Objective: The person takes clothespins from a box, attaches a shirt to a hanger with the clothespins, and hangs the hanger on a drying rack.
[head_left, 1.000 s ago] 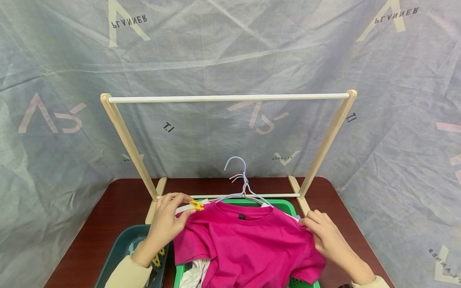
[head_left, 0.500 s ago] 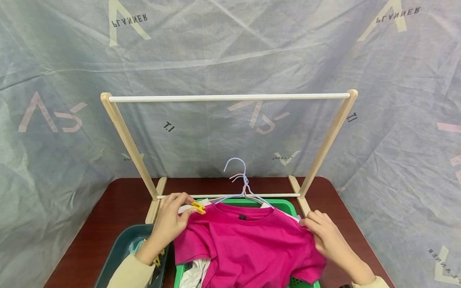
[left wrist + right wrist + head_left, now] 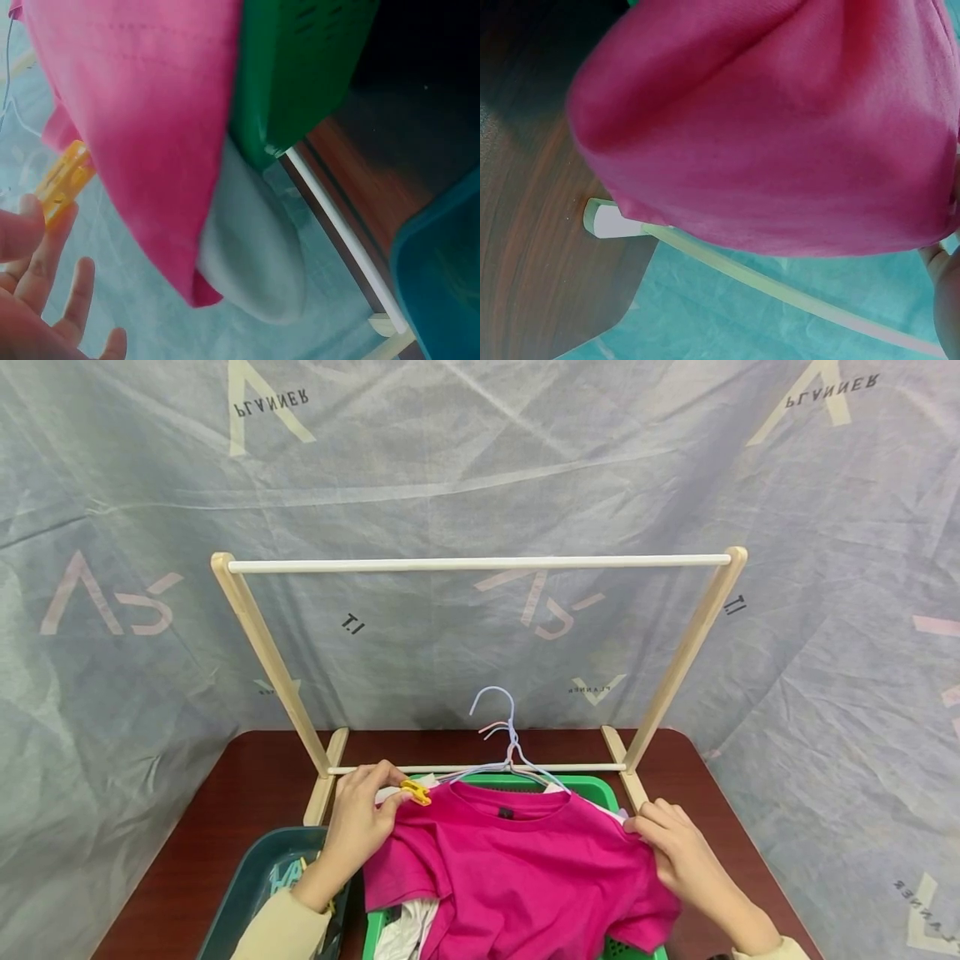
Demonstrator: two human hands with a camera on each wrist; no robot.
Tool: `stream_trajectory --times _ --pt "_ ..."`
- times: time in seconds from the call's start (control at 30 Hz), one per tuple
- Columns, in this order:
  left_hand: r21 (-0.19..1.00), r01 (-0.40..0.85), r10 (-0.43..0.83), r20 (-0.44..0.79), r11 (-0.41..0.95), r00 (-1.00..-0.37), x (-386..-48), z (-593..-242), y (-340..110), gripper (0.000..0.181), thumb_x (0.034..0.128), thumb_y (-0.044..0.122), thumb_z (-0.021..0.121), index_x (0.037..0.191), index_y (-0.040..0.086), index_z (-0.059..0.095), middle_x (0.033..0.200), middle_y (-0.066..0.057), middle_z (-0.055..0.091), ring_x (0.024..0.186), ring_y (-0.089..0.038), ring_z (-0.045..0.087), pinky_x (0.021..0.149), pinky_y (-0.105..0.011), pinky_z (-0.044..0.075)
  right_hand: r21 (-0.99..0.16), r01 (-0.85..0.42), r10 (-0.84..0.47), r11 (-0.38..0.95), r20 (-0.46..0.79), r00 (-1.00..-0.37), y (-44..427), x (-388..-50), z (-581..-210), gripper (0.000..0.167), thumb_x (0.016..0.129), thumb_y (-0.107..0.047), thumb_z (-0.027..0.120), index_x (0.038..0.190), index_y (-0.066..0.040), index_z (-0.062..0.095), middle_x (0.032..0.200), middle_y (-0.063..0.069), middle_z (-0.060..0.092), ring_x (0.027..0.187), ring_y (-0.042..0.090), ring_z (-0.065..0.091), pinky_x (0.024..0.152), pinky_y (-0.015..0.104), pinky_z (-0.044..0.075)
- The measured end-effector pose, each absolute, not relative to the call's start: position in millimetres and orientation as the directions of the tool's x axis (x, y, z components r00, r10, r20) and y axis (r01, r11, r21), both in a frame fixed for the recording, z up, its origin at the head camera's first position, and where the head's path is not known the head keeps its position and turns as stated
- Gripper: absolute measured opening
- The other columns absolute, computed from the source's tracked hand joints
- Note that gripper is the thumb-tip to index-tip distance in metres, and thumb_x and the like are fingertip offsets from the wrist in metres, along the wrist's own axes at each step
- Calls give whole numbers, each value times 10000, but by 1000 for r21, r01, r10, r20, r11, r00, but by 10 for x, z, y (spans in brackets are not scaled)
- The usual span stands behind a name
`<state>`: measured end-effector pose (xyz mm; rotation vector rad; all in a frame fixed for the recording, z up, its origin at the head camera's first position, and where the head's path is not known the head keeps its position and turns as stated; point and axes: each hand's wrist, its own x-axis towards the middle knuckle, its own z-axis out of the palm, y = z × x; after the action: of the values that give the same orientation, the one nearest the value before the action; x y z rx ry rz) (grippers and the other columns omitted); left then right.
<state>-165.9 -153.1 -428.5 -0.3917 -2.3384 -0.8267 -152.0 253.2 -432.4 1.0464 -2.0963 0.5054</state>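
A magenta T-shirt (image 3: 517,868) on a pale blue hanger (image 3: 512,727) lies over a green basket (image 3: 592,787), its neckline toward the rack. My left hand (image 3: 360,814) pinches a yellow clothespin (image 3: 416,792) between thumb and fingers at the shirt's left shoulder; the left wrist view shows the clothespin (image 3: 66,180) against the shirt's edge. At the opposite shoulder my right hand (image 3: 675,843) pinches the cloth. Only a bit of that hand (image 3: 946,300) shows in the right wrist view. Beneath the shirt are white clothes (image 3: 408,931) and more hanger hooks.
Behind the basket stands a wooden rack with a white top bar (image 3: 480,564). A dark teal bin (image 3: 243,885) holding blue and yellow clothespins (image 3: 285,877) is at the left. Everything stands on a dark red table (image 3: 187,852) before a grey curtain.
The yellow clothespin has shifted slightly right and down along the shoulder and turned a little in my left hand. My right hand stays at its shoulder.
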Motion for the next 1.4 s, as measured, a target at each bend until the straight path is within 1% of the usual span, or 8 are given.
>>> stream_trajectory --times 0.27,0.47,0.7,0.87,0.97,1.13,1.3,1.4 --pt "505 422 66 579 753 -813 -1653 -4326 -1488 258 700 83 769 824 175 562 797 29 640 895 -192 568 893 -470 330 -24 -803 -512 596 759 -403 2544 -1514 -4345 408 660 95 304 773 -144 614 711 -102 465 696 38 317 674 167 220" --pt "493 402 93 538 772 -838 -1615 -4333 -1479 288 720 146 767 922 152 561 863 -3 642 940 -214 541 914 -474 296 -9 -794 -514 608 757 -403 2556 -1518 -4351 383 711 66 304 774 -150 615 723 -106 480 694 33 327 679 175 233" --pt "375 427 169 556 823 -814 -1565 -4316 -1499 328 732 242 761 971 143 558 878 -2 644 936 -213 519 949 -491 264 13 -780 -523 625 749 -407 2569 -1511 -4337 358 765 25 306 784 -148 618 732 -108 497 686 56 360 691 207 273" --pt "353 431 189 549 830 -814 -1542 -4291 -1517 347 716 248 771 966 152 551 880 6 634 950 -215 516 949 -490 261 41 -775 -547 631 732 -407 2560 -1497 -4307 378 838 -2 274 797 -138 624 736 -99 504 685 72 377 714 241 292" --pt "348 431 193 547 833 -815 -1535 -4286 -1531 366 698 245 784 963 153 549 878 9 631 953 -216 516 947 -492 262 54 -764 -569 643 700 -430 2561 -1482 -4283 401 862 -17 251 814 -129 634 746 -88 494 697 83 390 731 258 296" --pt "340 433 197 550 835 -812 -1531 -4284 -1556 374 686 244 795 955 156 551 876 18 639 943 -209 519 942 -497 270 65 -744 -594 665 650 -474 2564 -1467 -4254 404 850 -17 254 831 -114 646 768 -65 491 723 104 411 757 271 289" --pt "299 448 224 561 843 -797 -1521 -4290 -1606 382 685 245 796 975 154 564 871 32 653 944 -210 532 924 -487 275 74 -741 -592 668 656 -468 2559 -1475 -4251 362 852 -28 286 810 -124 632 760 -62 488 709 118 415 740 271 284" --pt "268 443 233 564 856 -792 -1513 -4307 -1664 390 687 240 795 994 147 573 869 35 653 944 -214 534 909 -476 278 78 -744 -588 663 669 -454 2551 -1479 -4251 365 895 -59 283 803 -126 630 765 -63 497 705 116 416 732 265 286"
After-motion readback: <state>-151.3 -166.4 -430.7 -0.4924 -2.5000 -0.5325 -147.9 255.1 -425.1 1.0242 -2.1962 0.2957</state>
